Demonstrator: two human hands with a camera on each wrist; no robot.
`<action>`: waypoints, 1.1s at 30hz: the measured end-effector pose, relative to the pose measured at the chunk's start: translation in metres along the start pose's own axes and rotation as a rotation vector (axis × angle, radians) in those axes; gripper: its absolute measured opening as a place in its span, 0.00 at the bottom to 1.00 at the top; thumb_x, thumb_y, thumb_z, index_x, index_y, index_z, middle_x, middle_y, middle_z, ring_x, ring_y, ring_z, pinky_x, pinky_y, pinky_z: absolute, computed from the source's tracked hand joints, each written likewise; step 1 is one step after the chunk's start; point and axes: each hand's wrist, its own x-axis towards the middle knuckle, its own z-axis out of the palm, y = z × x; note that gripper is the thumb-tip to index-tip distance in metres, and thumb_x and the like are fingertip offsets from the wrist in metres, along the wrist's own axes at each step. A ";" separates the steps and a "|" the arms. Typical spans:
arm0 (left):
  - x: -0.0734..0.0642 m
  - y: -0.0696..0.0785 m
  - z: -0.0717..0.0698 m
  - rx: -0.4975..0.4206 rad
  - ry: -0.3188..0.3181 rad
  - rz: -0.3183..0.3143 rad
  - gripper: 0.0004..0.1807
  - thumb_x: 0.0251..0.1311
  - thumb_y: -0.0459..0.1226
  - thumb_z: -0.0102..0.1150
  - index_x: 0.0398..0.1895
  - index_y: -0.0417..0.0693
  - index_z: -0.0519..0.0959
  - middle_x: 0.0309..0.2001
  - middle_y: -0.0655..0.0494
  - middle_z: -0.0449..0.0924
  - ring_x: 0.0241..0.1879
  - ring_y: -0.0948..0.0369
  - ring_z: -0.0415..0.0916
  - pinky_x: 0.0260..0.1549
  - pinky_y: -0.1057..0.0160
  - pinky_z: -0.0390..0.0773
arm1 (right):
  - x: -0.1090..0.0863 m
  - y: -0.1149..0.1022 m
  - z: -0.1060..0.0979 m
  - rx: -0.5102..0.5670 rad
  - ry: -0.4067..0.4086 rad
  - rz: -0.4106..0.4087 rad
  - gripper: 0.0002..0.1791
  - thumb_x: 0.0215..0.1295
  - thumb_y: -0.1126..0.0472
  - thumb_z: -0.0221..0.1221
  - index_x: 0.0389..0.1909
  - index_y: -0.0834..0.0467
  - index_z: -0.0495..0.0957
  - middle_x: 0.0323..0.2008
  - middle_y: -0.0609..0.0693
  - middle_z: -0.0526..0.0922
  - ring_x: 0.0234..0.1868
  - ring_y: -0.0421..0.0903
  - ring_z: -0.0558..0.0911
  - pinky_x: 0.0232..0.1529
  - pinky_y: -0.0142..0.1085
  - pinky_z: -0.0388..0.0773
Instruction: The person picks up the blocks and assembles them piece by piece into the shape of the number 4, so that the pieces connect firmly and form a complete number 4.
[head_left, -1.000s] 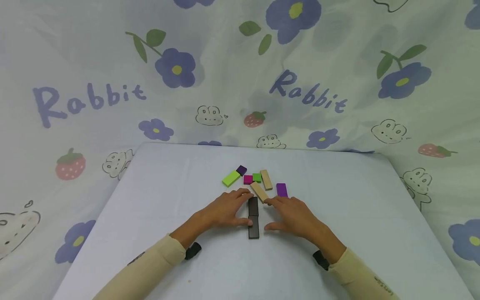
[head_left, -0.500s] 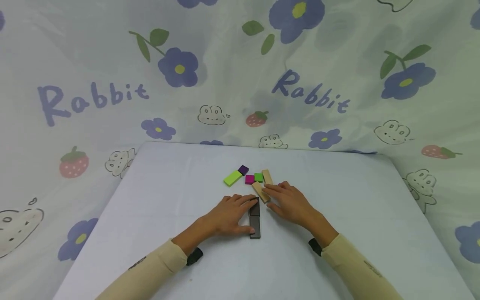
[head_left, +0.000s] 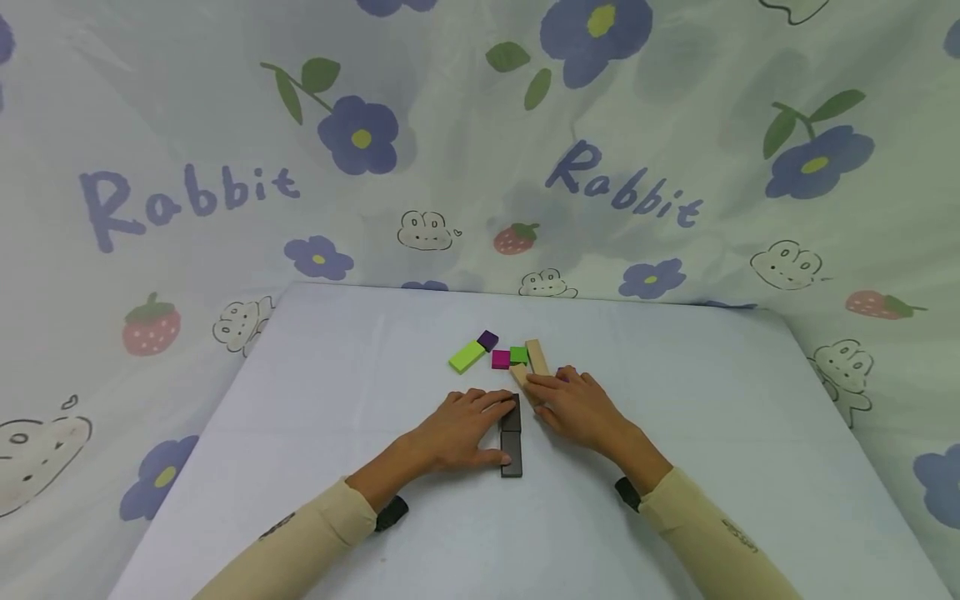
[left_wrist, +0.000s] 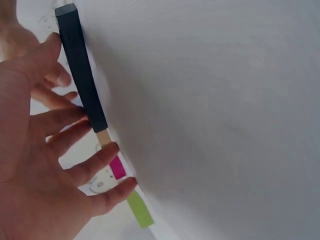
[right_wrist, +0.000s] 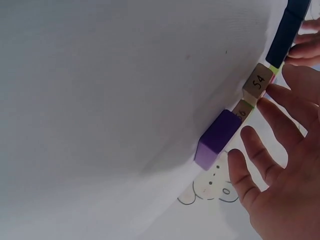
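Note:
Two black blocks [head_left: 512, 458] lie end to end in a line on the white table. My left hand [head_left: 465, 429] rests at their left side, thumb touching the nearer block and index fingertip over the far end of the other. In the left wrist view its fingers [left_wrist: 95, 165] are spread along the black row. With thumb and index finger, my right hand [head_left: 585, 412] pinches a plain wooden block [head_left: 518, 373], mostly covered by the fingers in the head view. The right wrist view shows the number 54 on this wooden block's end [right_wrist: 258, 81].
Behind the hands lie a lime block [head_left: 467, 357], a dark purple block [head_left: 488, 340], a magenta block [head_left: 501, 359], a green block [head_left: 518, 354] and a second wooden block [head_left: 537, 357]. A purple block [right_wrist: 220, 135] is partly hidden behind the right hand in the head view.
My right hand has moved forward from beside the black blocks to the wooden block, which has shifted slightly rightward. My left thumb has slid nearer along the black block.

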 end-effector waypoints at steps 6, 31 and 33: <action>-0.001 -0.001 0.000 -0.011 0.011 -0.001 0.44 0.62 0.63 0.61 0.75 0.50 0.66 0.75 0.55 0.63 0.69 0.51 0.64 0.62 0.44 0.68 | -0.002 0.003 -0.001 -0.021 -0.003 0.023 0.24 0.71 0.51 0.62 0.66 0.49 0.78 0.67 0.45 0.76 0.60 0.53 0.75 0.53 0.52 0.75; -0.001 0.001 -0.001 0.001 0.011 -0.005 0.44 0.62 0.64 0.61 0.75 0.50 0.67 0.75 0.56 0.63 0.69 0.51 0.64 0.62 0.44 0.68 | 0.005 0.015 -0.001 0.043 0.046 0.102 0.31 0.64 0.46 0.68 0.64 0.54 0.77 0.60 0.53 0.80 0.54 0.53 0.78 0.53 0.53 0.76; -0.001 0.001 -0.001 -0.002 0.012 -0.003 0.44 0.62 0.64 0.61 0.75 0.50 0.67 0.75 0.56 0.63 0.69 0.51 0.64 0.62 0.44 0.68 | 0.008 0.017 -0.001 0.071 0.040 0.115 0.34 0.62 0.44 0.69 0.66 0.53 0.74 0.60 0.54 0.79 0.54 0.53 0.77 0.53 0.53 0.76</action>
